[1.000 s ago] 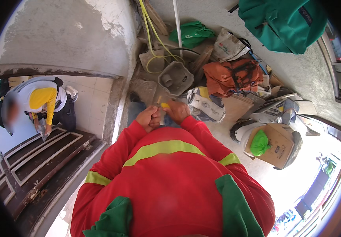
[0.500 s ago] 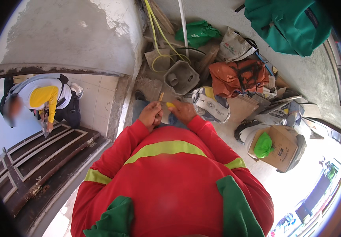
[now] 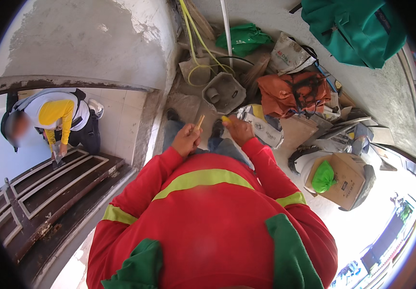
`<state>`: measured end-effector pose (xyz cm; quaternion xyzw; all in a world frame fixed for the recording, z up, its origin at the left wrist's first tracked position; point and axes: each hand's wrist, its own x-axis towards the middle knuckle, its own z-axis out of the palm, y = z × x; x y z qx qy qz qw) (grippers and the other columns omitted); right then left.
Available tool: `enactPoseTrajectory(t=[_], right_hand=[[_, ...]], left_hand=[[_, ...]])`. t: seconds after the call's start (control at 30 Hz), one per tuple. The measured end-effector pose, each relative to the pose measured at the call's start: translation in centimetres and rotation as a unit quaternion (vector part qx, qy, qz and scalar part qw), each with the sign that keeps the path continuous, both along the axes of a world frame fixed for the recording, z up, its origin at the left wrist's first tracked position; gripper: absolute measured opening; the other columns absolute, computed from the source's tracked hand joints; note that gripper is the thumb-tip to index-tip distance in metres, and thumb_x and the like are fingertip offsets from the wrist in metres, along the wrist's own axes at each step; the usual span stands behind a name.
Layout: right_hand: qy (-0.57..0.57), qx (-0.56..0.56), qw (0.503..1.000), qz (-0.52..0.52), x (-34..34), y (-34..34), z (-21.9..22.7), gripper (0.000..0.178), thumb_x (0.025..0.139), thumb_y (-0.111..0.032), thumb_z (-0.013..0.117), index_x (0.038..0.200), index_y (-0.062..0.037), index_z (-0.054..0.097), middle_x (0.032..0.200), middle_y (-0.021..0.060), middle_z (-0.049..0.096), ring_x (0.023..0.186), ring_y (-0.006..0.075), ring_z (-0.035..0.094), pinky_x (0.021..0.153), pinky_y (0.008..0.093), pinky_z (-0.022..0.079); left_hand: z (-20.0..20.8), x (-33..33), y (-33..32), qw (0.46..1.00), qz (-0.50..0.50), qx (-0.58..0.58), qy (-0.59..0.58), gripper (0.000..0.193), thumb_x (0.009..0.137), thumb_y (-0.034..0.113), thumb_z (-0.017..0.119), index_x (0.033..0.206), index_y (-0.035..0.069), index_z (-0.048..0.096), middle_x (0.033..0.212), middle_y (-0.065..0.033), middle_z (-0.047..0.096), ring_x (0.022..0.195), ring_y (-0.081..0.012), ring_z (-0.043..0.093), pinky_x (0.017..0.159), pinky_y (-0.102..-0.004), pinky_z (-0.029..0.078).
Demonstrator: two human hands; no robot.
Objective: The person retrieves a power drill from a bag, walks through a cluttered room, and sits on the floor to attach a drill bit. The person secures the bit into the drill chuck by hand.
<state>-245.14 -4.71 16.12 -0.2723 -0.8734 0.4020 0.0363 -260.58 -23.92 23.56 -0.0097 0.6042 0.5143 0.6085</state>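
Your right hand [image 3: 239,130], pinching a yellow tool [image 3: 225,118] at one o'clock, had parted from your left hand [image 3: 186,140], closed round a stick [image 3: 200,121] at eleven. Stick-work seemed underway, probably needing both rejoined.

The tan sticks [image 3: 199,121] look wooden, the wall [image 3: 80,45] rough.

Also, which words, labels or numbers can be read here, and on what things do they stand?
Wording is not copied here; print stands on:
White bag: coloured letters.
Pale sack: dark print.
Cardboard box: print too small to read.
Teal bag: marking too small to read.
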Motion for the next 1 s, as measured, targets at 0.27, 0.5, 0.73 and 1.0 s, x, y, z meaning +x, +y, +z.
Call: enactPoseTrajectory(t=[0.27,0.5,0.73,1.0], right_hand=[[0.060,0.011,0.994,0.087,-2.0,-2.9,4.3,0.032,0.095,-0.040,0.063,0.091,-0.0083,0.058,0.073,0.0186,0.064,0.069,0.0425,0.064,0.058,0.0508,0.048],[-0.034,0.091,0.993,-0.064,1.3,1.1,-2.4,0.031,0.098,-0.040,0.059,0.098,-0.0103,0.065,0.073,0.0146,0.067,0.069,0.0362,0.067,0.057,0.0482,0.051],[0.061,-0.045,0.994,0.079,-1.5,-2.7,3.0,0.033,0.097,-0.040,0.060,0.095,-0.0075,0.061,0.076,0.0185,0.065,0.072,0.0416,0.064,0.061,0.0502,0.049],[0.096,-0.011,0.992,0.078,-1.9,-3.6,4.2,0.033,0.092,-0.040,0.066,0.089,-0.0068,0.061,0.075,0.0178,0.064,0.071,0.0409,0.064,0.060,0.0492,0.048]], left_hand=[[-0.5,0.7,0.5,0.999,-0.002,0.001,0.047,0.018,0.105,0.028,0.050,0.108,0.010,0.050,0.069,0.0000,0.048,0.047,-0.0065,0.035,0.042,-0.0240,0.027],[0.4,0.8,-0.3,0.998,-0.030,0.016,0.045,0.019,0.106,0.029,0.049,0.108,0.010,0.052,0.069,0.0008,0.047,0.050,-0.0066,0.036,0.044,-0.0238,0.029],[1.2,0.3,0.8,0.986,0.094,-0.013,-0.134,0.015,0.106,0.026,0.047,0.105,0.013,0.052,0.067,0.0045,0.040,0.050,-0.0061,0.033,0.045,-0.0220,0.026],[1.2,0.3,0.1,0.980,0.084,0.027,-0.176,0.013,0.106,0.025,0.047,0.102,0.014,0.051,0.064,0.0069,0.035,0.049,-0.0050,0.030,0.045,-0.0220,0.026]])
